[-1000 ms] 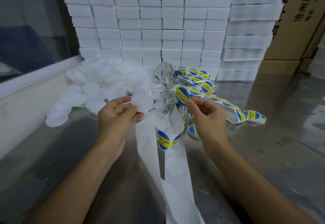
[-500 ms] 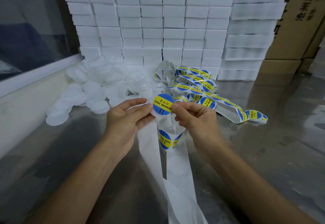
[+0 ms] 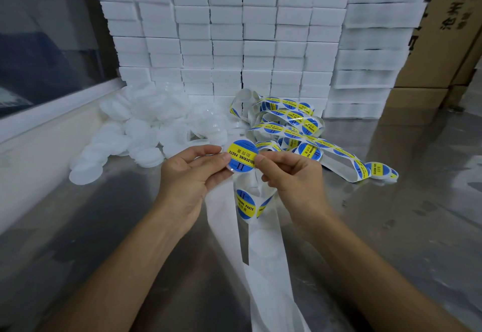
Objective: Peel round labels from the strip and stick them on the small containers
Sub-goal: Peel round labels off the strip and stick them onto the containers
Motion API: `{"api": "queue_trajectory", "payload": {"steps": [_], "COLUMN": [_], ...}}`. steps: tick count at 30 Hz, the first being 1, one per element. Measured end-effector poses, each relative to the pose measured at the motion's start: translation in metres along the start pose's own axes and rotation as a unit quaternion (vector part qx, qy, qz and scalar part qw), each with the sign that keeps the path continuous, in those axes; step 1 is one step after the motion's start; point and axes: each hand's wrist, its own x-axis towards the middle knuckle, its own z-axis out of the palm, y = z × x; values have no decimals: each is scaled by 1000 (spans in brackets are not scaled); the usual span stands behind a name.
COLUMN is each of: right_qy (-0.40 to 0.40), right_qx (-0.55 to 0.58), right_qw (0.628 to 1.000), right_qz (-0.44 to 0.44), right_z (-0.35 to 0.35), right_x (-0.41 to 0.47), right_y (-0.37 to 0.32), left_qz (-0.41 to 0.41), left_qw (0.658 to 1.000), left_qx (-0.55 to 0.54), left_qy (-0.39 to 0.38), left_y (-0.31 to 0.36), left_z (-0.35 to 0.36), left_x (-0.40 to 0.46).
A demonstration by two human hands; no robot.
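My left hand (image 3: 190, 175) holds a small round white container by its left edge, and a blue and yellow round label (image 3: 242, 155) covers its face. My right hand (image 3: 289, 175) pinches the label's right edge between thumb and forefinger. The label strip (image 3: 289, 123) lies tangled on the steel table behind my hands, with many labels on it. Its emptied white backing (image 3: 258, 248) hangs down between my forearms, one label (image 3: 245, 203) still on it just below my hands. A pile of unlabelled white containers (image 3: 146, 128) lies at the left.
A wall of stacked white foam blocks (image 3: 234, 31) closes off the back of the steel table (image 3: 391, 227). Brown cartons (image 3: 443, 44) stand at the far right. A raised white ledge (image 3: 39, 149) below a window runs along the left side.
One second ago my left hand held a bare white container and my right hand a peeled label. The label has since come onto the container, and both hands have drawn together.
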Motion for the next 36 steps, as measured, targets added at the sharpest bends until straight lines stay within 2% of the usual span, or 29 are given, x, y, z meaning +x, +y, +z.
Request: {"api": "queue_trajectory", "payload": {"steps": [6,15,19,25,28,31,36], "right_qy": [14,60,69,85,44,3,66], "right_qx": [-34,-140,-115,-75,-102,-106,-78], "right_qw": [999,982,984,980,979,985,983], "right_qz": [-31,-113,-116,-164,-169,-134,-152], "right_z": [1,2,2,0,1,4,-1], "right_x": [0,2,2,2,0,-3,3], "right_y": [2,9,10,8,11,13,7], "left_qz": [13,3,-10,-14,-9,0,-16], "left_qw": [1000,999,996,995,994,991,988], "left_qx": [13,20,8,-10,-14,-7,10], "left_qy": [3,-44,-84,-99,-107,-132,-151], "left_y": [-1,-4,-6,-7,-7,-6,-7], "left_z": [0,3,4,4,4,3,5], "left_x": [-1,-2,-4,-5,-5,-6,-9]}}
